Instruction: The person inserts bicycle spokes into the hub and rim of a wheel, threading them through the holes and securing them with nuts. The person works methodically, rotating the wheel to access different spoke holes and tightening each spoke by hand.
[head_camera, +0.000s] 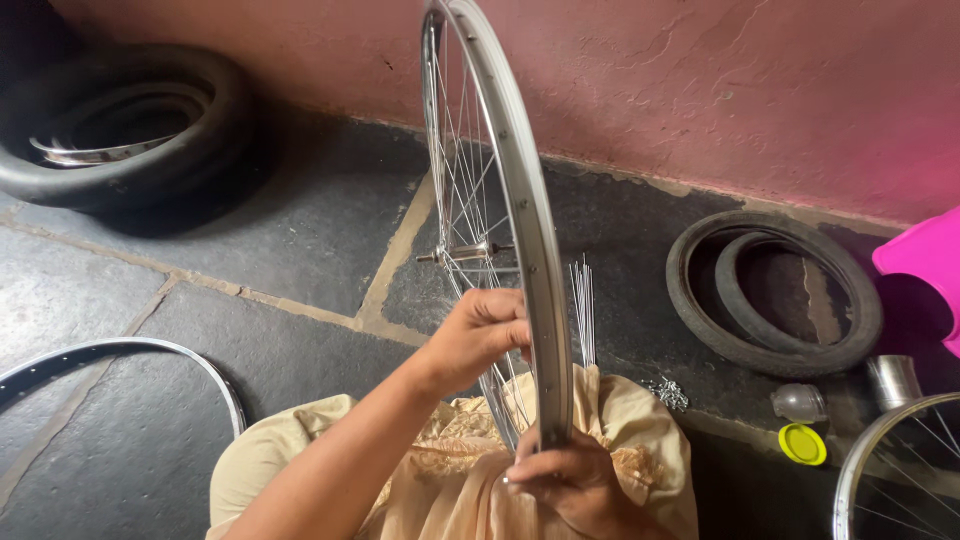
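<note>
Standing upright on edge, w/ its lower part at the person's lap, a spoked bicycle wheel (520, 200) runs top to bottom through mid-frame, rim edge toward the camera. Left hand (480, 335) is at the spokes just left of the rim, below the hub (470, 252); fingers curled together, pinching at a spoke or nipple, can't tell which. Right hand (570, 480) is closed around the rim's lower part, fingers wrapped over the metal edge. Lap is covered w/ tan cloth (450, 470).

Just right of the rim, a bundle of loose spokes (582, 310) stands upright, & a small pile of nipples (668, 392) lies on the stone floor (300, 230) near it. Further right: a bare tyre (775, 290) lying flat, a clear jar (798, 402) on its side w/ a yellow lid (802, 444) beside it, a metal can (893, 380), a pink plastic thing (925, 265), & part of another spoked wheel (890, 470) at the corner. Left side: a bare rim (130, 350) on the floor & a tyre w/ rim inside (120, 130) by the pink wall (700, 80).
</note>
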